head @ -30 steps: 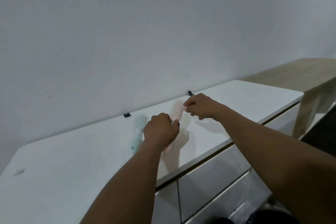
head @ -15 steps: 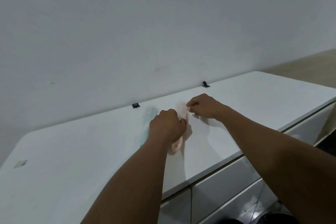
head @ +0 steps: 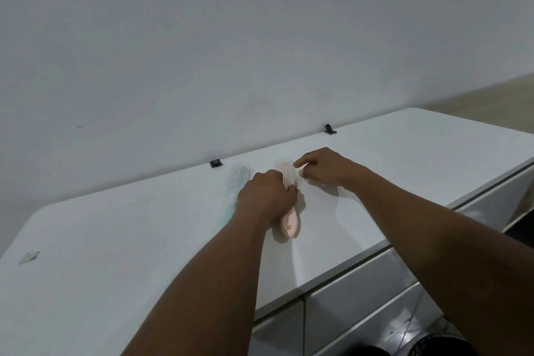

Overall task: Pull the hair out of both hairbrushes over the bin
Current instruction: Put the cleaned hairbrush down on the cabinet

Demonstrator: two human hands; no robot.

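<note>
A pink hairbrush (head: 289,225) lies bristles-up on the white cabinet top (head: 144,240), handle towards me. My left hand (head: 267,196) is closed around its neck and presses it to the surface. My right hand (head: 323,167) sits just right of the pink bristle head (head: 284,168), index fingertip and thumb slightly apart at the bristles; no hair shows between them. A pale teal hairbrush (head: 235,179) lies to the left of my left hand, partly hidden by it.
Two small black clips (head: 215,163) (head: 329,129) sit at the wall edge. Drawer fronts (head: 361,306) run below the cabinet's front edge. A dark round shape (head: 436,345) on the floor at the bottom right may be the bin. A tape scrap (head: 29,257) lies far left.
The pink brush has come down from a raised, tilted hold to lying flat on the cabinet top. My right hand's pinch at the bristles has loosened.
</note>
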